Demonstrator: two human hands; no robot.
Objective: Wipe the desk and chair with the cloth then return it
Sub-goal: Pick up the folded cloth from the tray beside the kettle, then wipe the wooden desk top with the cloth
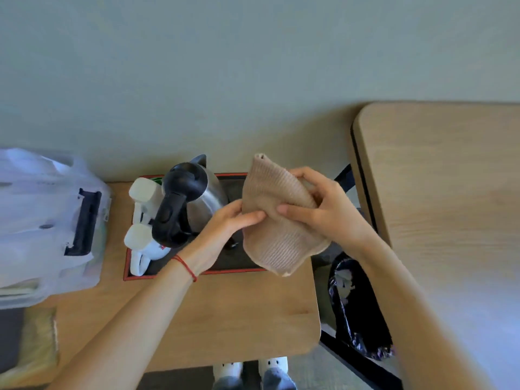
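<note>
A beige ribbed cloth (270, 220) hangs in the air above the right end of a black tray with a red rim (222, 273). My left hand (225, 223) pinches the cloth's left edge, and a red string is tied around that wrist. My right hand (320, 206) grips its right side, thumb on the front. The tray lies on a small wooden table (239, 316). A larger wooden desk (450, 192) fills the right side. No chair is in view.
On the tray stand a steel kettle with a black handle (185, 201) and white mugs (140, 237). A white plastic bag (47, 220) sits at the table's left. A bin with a black liner (357, 305) stands between the table and the desk.
</note>
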